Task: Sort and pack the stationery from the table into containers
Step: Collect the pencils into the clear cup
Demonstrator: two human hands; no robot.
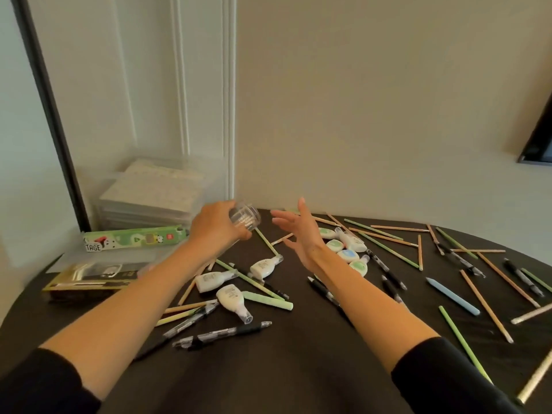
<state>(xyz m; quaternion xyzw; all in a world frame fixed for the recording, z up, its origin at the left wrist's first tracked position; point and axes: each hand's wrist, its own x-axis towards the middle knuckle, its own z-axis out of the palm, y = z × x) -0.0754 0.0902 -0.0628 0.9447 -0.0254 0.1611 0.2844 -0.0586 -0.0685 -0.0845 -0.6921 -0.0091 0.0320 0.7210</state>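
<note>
Packing judged barely begun: clear cup [245, 220] gripped by left hand [216, 227]; right hand [300, 234] spread wide; stationery [230, 297] scattered over worktop [298, 369].

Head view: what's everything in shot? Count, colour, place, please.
Table: one, dark, fills the lower frame.
Pencils: many, green and tan, scattered across it.
Pens: several, black and clear, scattered.
Dispensers: at least four, white, bottle-shaped, centre.
Oval cases: about four, white with green or blue, just right of the right grip.
Blue stick: one, pale, right.
Green box: one, far left.
Gold-edged pack: one, left edge.
Clear drawers: one stack, back-left corner.
Clear cup: one, held.
Left grip: holds the cup.
Right grip: open, fingers spread.
</note>
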